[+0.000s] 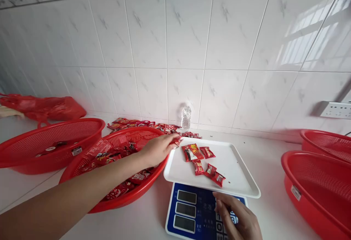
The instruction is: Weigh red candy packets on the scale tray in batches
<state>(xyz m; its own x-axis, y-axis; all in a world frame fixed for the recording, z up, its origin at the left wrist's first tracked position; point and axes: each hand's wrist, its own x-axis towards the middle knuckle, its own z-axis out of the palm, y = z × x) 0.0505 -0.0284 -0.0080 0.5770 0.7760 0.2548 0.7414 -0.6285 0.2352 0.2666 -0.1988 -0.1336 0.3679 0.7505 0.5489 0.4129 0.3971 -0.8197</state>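
Note:
My left hand (156,150) reaches over the rim of a red basket (131,196) with a small red snack packet (176,142) pinched in its fingertips. The packet is at the left edge of a white tray (241,170). On that tray lie several red packets, among them a larger red pouch (192,152) and a small red packet (207,152). My right hand (238,216) hovers over the keypad of a blue scale (203,210), fingers loosely bent and a little apart, with nothing visible in them. The basket under my left arm holds many red packets (117,190).
Another red basket (90,141) stands at left, near a red plastic bag (55,106) and a person's hand (11,112). Loose packets (131,123) and a clear bottle (186,117) line the tiled wall. More red baskets (315,181) stand at right below a socket strip (337,109).

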